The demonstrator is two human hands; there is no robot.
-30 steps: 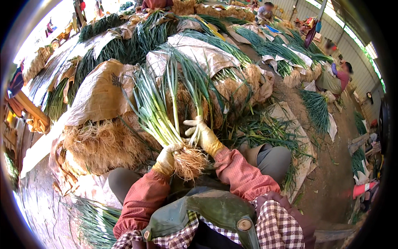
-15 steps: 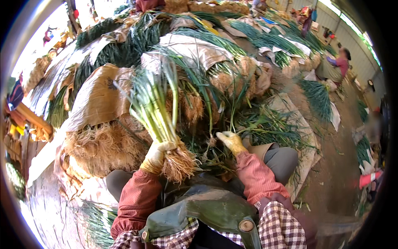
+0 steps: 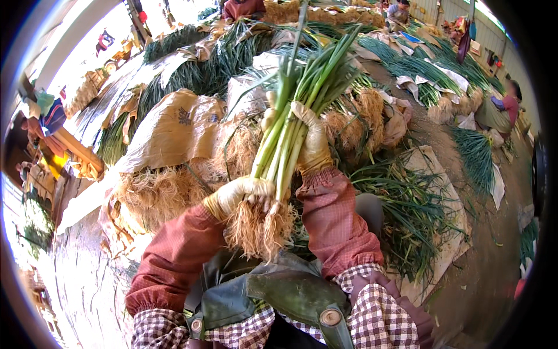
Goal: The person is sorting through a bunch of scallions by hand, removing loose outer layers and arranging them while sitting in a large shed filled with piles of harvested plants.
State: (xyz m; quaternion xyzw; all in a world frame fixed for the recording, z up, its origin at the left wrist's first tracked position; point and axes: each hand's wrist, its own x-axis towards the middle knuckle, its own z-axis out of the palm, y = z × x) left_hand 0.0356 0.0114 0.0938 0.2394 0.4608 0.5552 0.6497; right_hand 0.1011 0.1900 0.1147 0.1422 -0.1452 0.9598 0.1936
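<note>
A bunch of green onions stands tilted in front of me, its green leaves up and its shaggy tan roots hanging down. My left hand, in a pale yellowish glove, is closed round the white stalks just above the roots. Higher up, my right hand, gloved alike, wraps the stalks where they turn to green leaf. The fingers of my right hand are partly hidden behind the bunch. Loose green leaves lie heaped to the right of my knee.
Left of the bunch, a tan woven sack covers a pile of green onions with roots facing me. More bundles lie in rows beyond. A sheet lies under the loose leaves. Another person sits at the far right.
My right hand has left the stalk low on the right and come up to grip the bunch's upper part. The bunch has moved right within the picture, and the view has shifted left.
</note>
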